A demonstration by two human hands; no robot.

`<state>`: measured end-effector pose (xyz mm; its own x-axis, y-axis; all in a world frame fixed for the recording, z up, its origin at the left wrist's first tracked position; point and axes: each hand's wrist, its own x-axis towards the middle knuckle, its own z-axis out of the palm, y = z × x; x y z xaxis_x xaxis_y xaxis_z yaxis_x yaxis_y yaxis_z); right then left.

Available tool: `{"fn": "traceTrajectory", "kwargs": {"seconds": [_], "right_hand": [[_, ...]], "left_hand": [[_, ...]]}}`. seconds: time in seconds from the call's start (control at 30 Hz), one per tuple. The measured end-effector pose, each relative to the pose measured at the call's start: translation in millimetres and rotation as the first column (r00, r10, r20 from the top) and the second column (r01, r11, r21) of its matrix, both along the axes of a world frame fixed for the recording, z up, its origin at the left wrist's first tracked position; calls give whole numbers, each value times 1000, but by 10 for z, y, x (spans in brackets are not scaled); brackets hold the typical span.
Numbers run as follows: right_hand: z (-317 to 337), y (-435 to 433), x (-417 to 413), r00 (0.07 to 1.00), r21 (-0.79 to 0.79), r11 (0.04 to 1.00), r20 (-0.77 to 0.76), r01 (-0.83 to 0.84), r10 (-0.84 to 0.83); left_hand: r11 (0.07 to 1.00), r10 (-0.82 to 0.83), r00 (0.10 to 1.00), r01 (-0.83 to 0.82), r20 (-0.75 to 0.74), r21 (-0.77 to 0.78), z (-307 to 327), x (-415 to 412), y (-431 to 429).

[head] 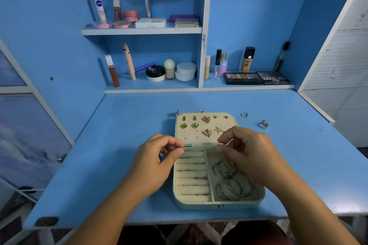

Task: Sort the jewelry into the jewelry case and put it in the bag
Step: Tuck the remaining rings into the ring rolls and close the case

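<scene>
Left fingers (pixel 176 154) first: thumb and forefinger pinched a small ring (pixel 181 147) right at the far end of the ring rolls (pixel 192 173), and the rest of the left hand (pixel 157 157) curled loosely behind it. Across the case, the right fingers (pixel 227 135) were pressed together on something thin and glinting, too small to say what. They held it just above the hinge line, with the right hand (pixel 247 151) arched over the open compartment.

Under that hand lay a tangle of large silver hoop earrings (pixel 233 185) filling the right-hand compartment, and a divider kept them apart from the cream rolls on the left. The jewelry case (pixel 219 204) sat open and flat on the blue surface (pixel 119 145), near its front edge, with both hands over it.

Its lid panel (pixel 197 137), folded back away from the person, carried pinned earrings: a green pair (pixel 190 125), two little pineapples, winged gold pieces, a starfish shape and small hearts.

Out on the surface, to the right of the lid, a slim ring (pixel 244 115) lay near the far corner and a chunky ring (pixel 264 124) further right. Another small piece (pixel 177 113) peeked from behind the lid's far left corner. Beyond, the shelves (pixel 143 31) held cosmetics: jars, tubes and an eyeshadow palette (pixel 242 78).
</scene>
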<state>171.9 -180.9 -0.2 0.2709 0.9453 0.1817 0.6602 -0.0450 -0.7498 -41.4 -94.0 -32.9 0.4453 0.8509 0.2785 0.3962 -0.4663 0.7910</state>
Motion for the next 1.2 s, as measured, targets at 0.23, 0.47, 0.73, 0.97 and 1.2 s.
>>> {"fn": "traceTrajectory", "kwargs": {"seconds": [0.23, 0.47, 0.73, 0.97, 1.2], "right_hand": [[-99, -32, -26, 998, 12, 1000, -59, 6, -5], [-166, -31, -18, 997, 67, 998, -79, 17, -12], [-216, -38, -19, 997, 115, 993, -74, 7, 2], [-230, -31, -25, 999, 135, 991, -50, -1, 7], [-231, -44, -28, 999, 133, 991, -51, -1, 7]], "left_hand": [[987, 4, 997, 8, -75, 161, 27, 50, -36], [965, -6, 989, 44, -146, 259, 41, 15, -11], [966, -109, 985, 136, -131, 222, 69, -83, -19], [990, -126, 966, 136, -227, 31, 206, -16, 72], [990, -84, 903, 124, -421, 69, 317, 83, 66]]}}
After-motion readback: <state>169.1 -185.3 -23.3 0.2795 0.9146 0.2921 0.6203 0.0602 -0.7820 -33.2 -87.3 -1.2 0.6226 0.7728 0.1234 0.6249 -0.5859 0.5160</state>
